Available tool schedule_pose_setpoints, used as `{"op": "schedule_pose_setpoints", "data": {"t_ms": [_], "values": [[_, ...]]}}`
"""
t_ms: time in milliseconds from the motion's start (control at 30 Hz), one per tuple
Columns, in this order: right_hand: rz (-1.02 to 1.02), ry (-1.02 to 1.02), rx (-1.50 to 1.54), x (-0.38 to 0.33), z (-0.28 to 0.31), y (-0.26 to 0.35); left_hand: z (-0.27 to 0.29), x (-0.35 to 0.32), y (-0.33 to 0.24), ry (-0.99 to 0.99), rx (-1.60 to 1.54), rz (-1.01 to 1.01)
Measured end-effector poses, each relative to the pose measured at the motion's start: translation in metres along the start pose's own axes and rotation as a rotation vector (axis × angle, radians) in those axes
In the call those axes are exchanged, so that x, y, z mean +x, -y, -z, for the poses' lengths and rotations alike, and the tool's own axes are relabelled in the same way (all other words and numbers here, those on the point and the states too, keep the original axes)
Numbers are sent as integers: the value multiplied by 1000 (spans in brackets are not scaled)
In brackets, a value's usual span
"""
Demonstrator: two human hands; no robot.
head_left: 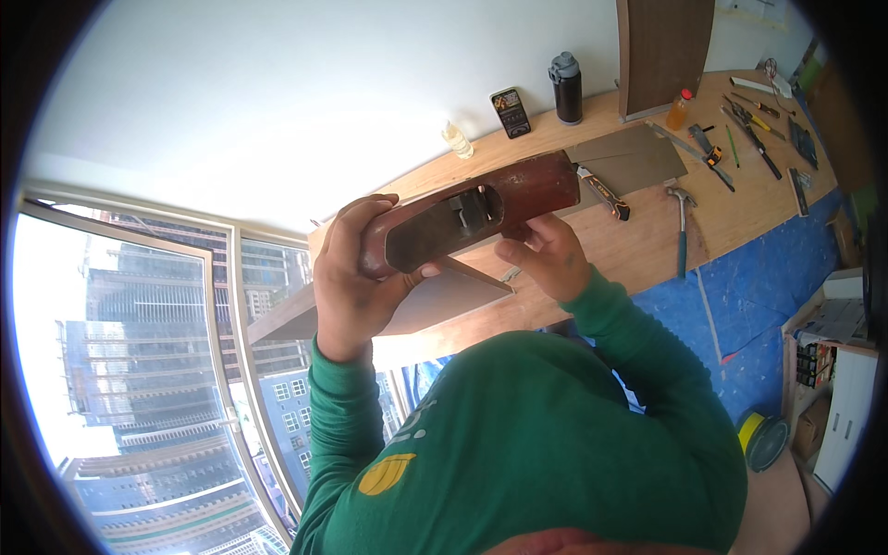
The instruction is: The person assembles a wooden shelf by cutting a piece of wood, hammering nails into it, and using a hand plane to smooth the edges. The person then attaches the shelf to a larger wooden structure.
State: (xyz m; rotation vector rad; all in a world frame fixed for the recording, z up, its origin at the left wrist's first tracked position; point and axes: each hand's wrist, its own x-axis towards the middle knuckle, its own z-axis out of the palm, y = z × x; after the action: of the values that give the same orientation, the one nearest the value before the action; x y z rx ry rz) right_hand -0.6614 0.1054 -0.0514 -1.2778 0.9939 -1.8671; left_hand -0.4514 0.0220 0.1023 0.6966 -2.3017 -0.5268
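A dark red hand plane point(470, 211) is held up in front of me, above the workbench. Its broad brown-grey top has a rounded opening, with dark metal parts inside. My left hand point(359, 268) grips the plane's left end, thumb on the near edge and fingers wrapped over the far edge. Against the lower side, toward the right end, rests my right hand point(548, 256). Its thumb shows, while some fingers are hidden behind the plane. Below and behind the plane, a brown board point(435, 301) sits on the bench.
The wooden workbench point(638, 254) carries a utility knife point(606, 192), a hammer point(682, 231), a grey sheet point(638, 157) and several tools at the right. A bottle point(566, 88), a phone point(511, 113) and an upright panel point(661, 55) line the wall. Window point(139, 370) at left; blue sheeting point(740, 305) at right.
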Motion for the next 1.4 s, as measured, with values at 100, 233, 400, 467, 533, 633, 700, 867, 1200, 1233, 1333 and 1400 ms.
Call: {"op": "schedule_pose_setpoints", "data": {"t_ms": [100, 233, 400, 467, 533, 633, 700, 867, 1200, 1233, 1333, 1400], "values": [[-211, -17, -30, 3, 1, 12, 0, 1, 0, 1, 26, -11], [-472, 13, -71, 1, 7, 24, 2, 1, -1, 8, 52, -29], [-329, -16, 77, -9, 6, 29, 1, 1, 5, 2, 38, 3], [-260, -15, 104, -10, 3, 27, 1, 0, 7, 1, 29, 8], [-200, -3, 114, -9, 0, 22, 1, 1, 8, 3, 37, -2], [-469, -34, -40, -9, 18, 11, 3, 1, 6, 16, 69, -22], [-714, -146, 183, -18, 48, -19, 2, 0, 2, 7, 12, 27], [-1075, 328, -1267, -182, 201, -158, -7, 2, 4, 6, -35, -15], [-804, -506, -1173, -237, 306, -210, -3, 0, 0, -10, -43, 48], [-618, -635, -1345, -232, 325, -219, -4, 3, 0, -13, -38, 30], [-520, -540, -1530, -164, 306, -205, -6, 3, 1, -17, 61, 24], [-959, -337, -842, -84, 262, -135, -2, -5, 1, -29, 130, 47]]}}
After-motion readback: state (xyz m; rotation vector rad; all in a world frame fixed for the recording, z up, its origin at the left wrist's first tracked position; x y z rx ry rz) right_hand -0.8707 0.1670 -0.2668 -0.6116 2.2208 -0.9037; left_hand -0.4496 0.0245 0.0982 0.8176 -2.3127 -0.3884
